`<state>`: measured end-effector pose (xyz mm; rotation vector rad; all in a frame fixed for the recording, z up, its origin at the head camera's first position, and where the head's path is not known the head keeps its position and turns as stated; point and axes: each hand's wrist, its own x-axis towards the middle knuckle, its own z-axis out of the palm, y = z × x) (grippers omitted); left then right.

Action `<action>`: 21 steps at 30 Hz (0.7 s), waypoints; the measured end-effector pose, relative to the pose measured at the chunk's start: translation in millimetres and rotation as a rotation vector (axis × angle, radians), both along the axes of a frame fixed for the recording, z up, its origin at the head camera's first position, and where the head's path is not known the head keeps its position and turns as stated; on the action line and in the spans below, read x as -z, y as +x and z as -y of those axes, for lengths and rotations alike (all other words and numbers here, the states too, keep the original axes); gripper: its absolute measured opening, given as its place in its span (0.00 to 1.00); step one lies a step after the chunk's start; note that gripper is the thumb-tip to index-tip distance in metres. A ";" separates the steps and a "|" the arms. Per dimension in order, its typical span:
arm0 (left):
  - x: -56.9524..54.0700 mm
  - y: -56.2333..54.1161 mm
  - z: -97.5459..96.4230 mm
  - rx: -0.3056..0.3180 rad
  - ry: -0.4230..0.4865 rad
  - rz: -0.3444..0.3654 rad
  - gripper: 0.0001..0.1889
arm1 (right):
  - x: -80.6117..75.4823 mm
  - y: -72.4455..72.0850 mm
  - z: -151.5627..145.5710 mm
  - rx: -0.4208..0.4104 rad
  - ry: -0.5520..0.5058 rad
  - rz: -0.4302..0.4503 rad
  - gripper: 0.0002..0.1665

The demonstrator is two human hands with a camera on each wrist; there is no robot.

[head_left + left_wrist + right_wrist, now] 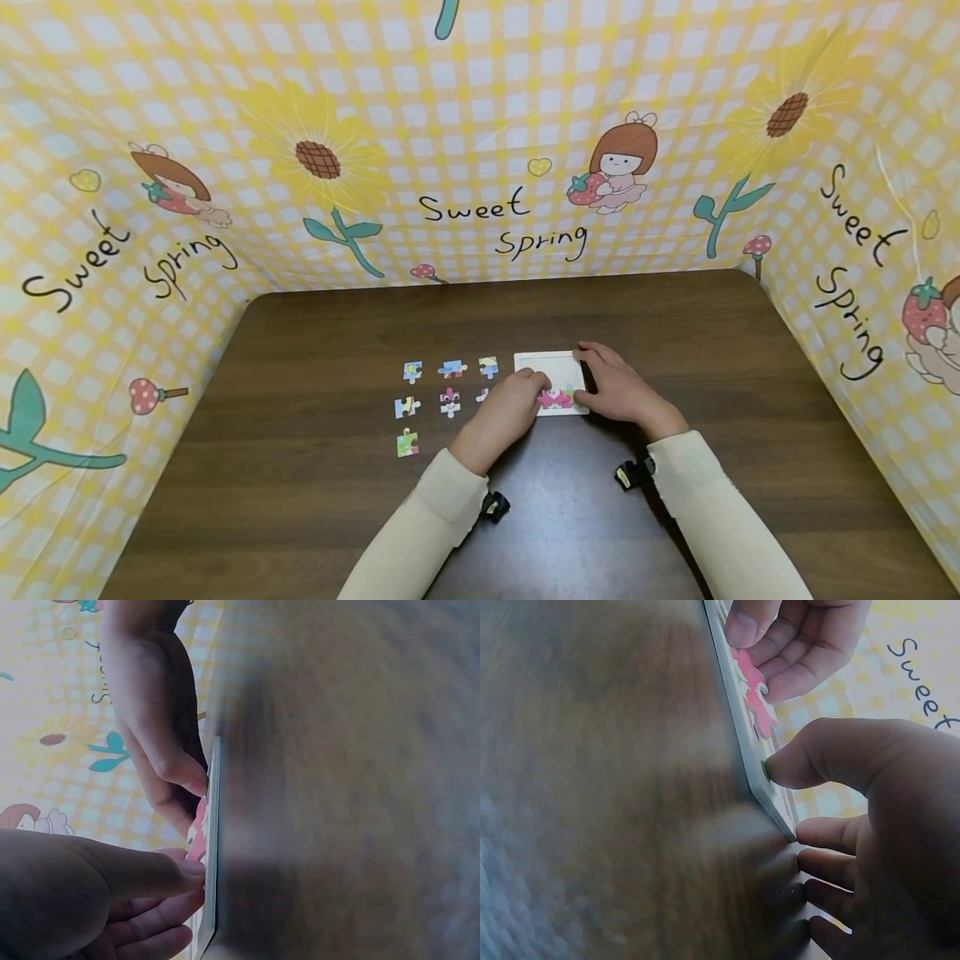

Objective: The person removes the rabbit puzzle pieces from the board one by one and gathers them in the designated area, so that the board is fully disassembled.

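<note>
A white puzzle frame (529,359) lies on the table, with pink puzzle pieces (558,400) along its near side. My left hand (512,407) is over the frame's near left corner; its thumb and fingers pinch a pink piece there, seen edge-on in the right wrist view as a pink puzzle piece (751,686) standing slightly above the frame. At the right side, my right hand (624,393) holds the frame, thumb on the near right corner and the other fingers along the outer edge. The left hand hides part of the frame.
Left of the frame, several loose puzzle pieces lie in rows, among them a green piece (407,443) and a blue and yellow piece (488,367). One piece is partly hidden by the left hand. Yellow checked cloth (465,100) walls surround the brown table (315,517).
</note>
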<state>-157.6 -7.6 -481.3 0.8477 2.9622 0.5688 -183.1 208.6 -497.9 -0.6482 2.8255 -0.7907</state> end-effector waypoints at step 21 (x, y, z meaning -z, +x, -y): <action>0.4 -4.1 8.1 0.009 0.057 0.048 0.09 | -0.1 0.0 -1.2 0.000 -0.003 0.012 0.39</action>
